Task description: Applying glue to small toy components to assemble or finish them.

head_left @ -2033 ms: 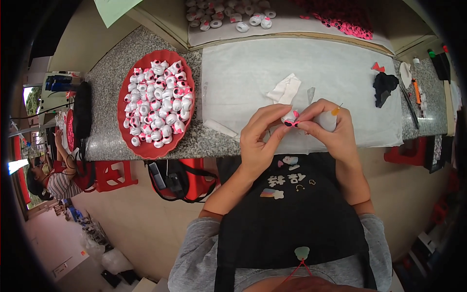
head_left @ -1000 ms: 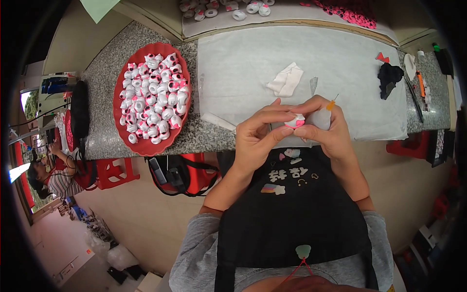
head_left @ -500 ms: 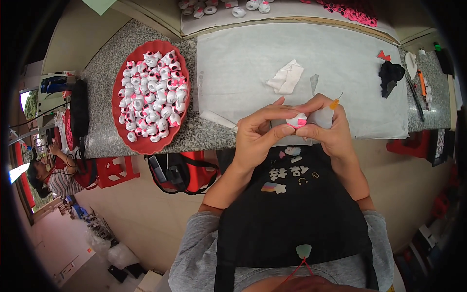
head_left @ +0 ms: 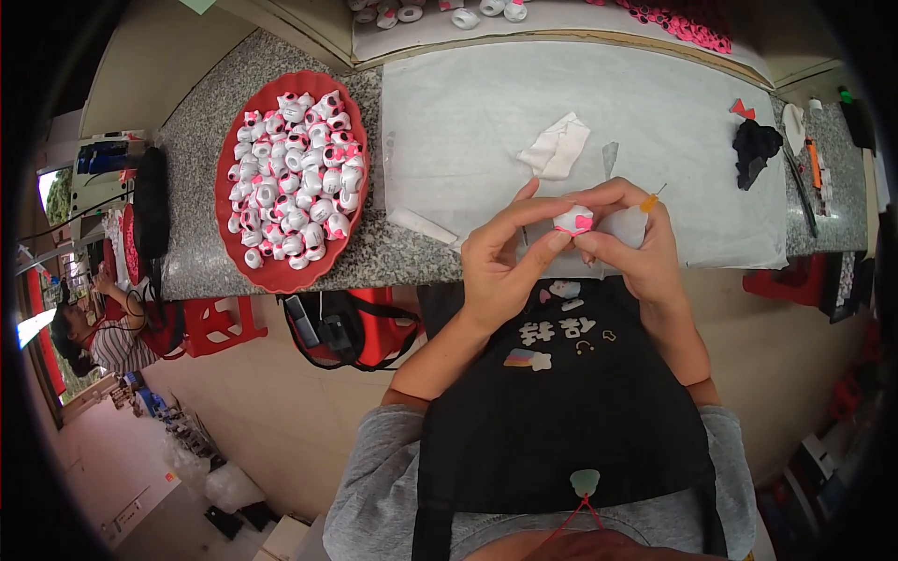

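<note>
Fingertips nearly meeting, my left hand (head_left: 498, 269) and right hand (head_left: 645, 264) pinch a small white-and-pink figure (head_left: 573, 220) between them, above the near side of a white paper sheet (head_left: 711, 210). My right hand also cradles a bottle (head_left: 626, 227) with an orange needle tip (head_left: 649, 203). Left of the sheet, a red dish (head_left: 288, 279) heaped with similar figures (head_left: 292, 187) sits on the speckled counter (head_left: 412, 262).

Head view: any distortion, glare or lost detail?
In the head view, the large pale grey sheet has a bowed far edge; a white patch at far left looks washed out; the rim turns black; the small white-and-pink figure between left hand and right hand shows little fine detail.
</note>
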Tool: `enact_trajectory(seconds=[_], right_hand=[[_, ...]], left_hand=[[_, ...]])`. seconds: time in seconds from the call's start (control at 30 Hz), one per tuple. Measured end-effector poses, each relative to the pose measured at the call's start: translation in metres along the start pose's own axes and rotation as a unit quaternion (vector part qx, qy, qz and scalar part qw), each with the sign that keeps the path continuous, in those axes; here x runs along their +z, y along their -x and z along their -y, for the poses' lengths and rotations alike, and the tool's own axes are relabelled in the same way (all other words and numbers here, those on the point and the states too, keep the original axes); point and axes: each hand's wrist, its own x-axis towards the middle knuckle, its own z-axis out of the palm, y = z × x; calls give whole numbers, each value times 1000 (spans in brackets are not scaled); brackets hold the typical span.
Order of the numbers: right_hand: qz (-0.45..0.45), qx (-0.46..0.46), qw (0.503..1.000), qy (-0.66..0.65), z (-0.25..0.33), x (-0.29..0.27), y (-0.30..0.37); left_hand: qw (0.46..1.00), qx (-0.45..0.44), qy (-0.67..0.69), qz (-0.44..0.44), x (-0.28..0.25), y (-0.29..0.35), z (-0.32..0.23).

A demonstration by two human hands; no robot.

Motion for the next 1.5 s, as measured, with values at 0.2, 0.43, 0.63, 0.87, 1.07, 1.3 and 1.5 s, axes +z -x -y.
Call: enact_trajectory(seconds=[0.2, 0.43, 0.63, 0.87, 1.07, 1.3, 1.5], right_hand=[[4, 20, 1000, -3, 6, 2, 3], [-12, 4, 1000, -1, 2, 6, 2], [-39, 20, 997, 68, 12, -7, -6], [-81, -111, 839, 526, 4, -16, -35], [-123, -119, 876, 452, -1, -20, -37], [-79, -113, 843, 521, -2, -7, -44], [-61, -157, 927, 336, 6, 4, -35]], left_hand=[[990, -16, 133, 53, -3, -4, 7], [977, -88, 193, 24, -2, 0, 7], [955, -134, 262, -38, -2, -3, 13], [938, -132, 314, -62, -10, -5, 9], [968, -94, 216, -84, -10, -8, 0], [978, -90, 150, -113, -13, -8, -3], [985, -60, 115, -110, -14, -7, 1]])
